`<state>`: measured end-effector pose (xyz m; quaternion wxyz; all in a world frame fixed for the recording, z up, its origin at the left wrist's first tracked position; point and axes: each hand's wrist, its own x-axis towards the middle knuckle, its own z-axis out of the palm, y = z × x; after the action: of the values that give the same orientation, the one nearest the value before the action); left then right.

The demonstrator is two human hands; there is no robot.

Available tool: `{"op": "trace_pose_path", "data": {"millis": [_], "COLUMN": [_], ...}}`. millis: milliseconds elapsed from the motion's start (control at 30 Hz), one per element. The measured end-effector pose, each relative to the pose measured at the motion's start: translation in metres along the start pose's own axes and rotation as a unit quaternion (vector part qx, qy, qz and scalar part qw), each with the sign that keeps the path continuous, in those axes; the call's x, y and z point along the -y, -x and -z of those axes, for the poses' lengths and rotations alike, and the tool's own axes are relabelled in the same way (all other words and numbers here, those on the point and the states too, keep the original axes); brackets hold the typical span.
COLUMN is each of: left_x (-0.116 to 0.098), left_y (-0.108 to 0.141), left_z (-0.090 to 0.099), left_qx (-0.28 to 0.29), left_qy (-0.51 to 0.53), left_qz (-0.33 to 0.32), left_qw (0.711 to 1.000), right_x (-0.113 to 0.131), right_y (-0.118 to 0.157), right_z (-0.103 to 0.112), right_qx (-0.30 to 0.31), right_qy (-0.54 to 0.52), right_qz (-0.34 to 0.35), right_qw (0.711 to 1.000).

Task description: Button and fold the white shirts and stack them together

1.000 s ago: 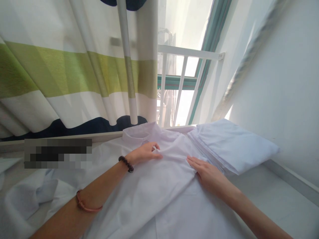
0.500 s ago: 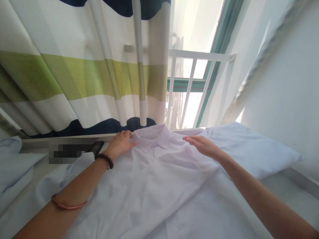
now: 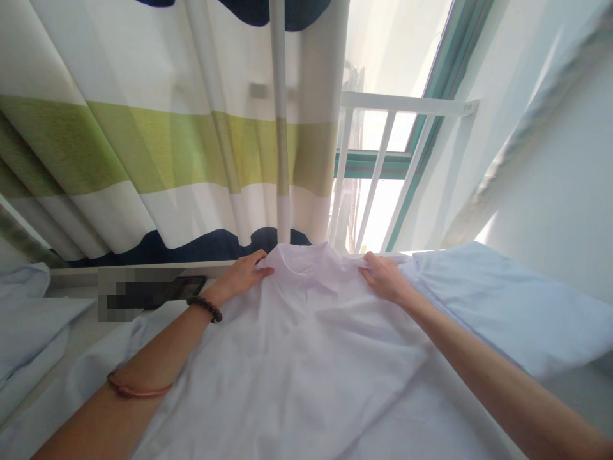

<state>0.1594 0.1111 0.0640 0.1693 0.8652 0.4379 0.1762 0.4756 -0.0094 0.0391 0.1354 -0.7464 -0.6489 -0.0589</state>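
Observation:
A white collared shirt (image 3: 306,345) lies spread out in front of me, its collar (image 3: 309,262) at the far edge. My left hand (image 3: 246,271) pinches the shirt at the shoulder just left of the collar. On the other side, my right hand (image 3: 382,275) grips the fabric of the right shoulder, fingers curled over it. The sleeve on the left runs partly beneath my left forearm, which carries a dark beaded bracelet and a reddish band.
Behind the shirt hangs a striped curtain (image 3: 182,147), beside a white railing (image 3: 407,102) and a window. A pale blue pillow (image 3: 507,306) lies at right. More white cloth (image 3: 29,326) and a dark, partly pixelated object (image 3: 189,287) are at left.
My right hand has gone from flat, stretched fingers to gripping the right shoulder. My left hand has closed on the left shoulder. The view has shifted slightly.

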Motion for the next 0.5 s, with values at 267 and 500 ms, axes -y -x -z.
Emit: {"op": "trace_pose_path", "data": {"millis": [267, 500], "left_x": [-0.005, -0.027], "left_y": [-0.035, 0.026], "left_z": [0.003, -0.014], "left_qx": [-0.052, -0.045], "left_qy": [-0.085, -0.132], "left_qz": [-0.038, -0.041], "left_qw": [0.994, 0.989], "right_x": [-0.002, -0.028], "right_y": [-0.026, 0.006], "right_z": [-0.008, 0.004], "right_qx": [-0.060, -0.068], "right_qy": [0.043, 0.015], "right_qz": [-0.038, -0.022], "right_qw": [0.997, 0.997]}}
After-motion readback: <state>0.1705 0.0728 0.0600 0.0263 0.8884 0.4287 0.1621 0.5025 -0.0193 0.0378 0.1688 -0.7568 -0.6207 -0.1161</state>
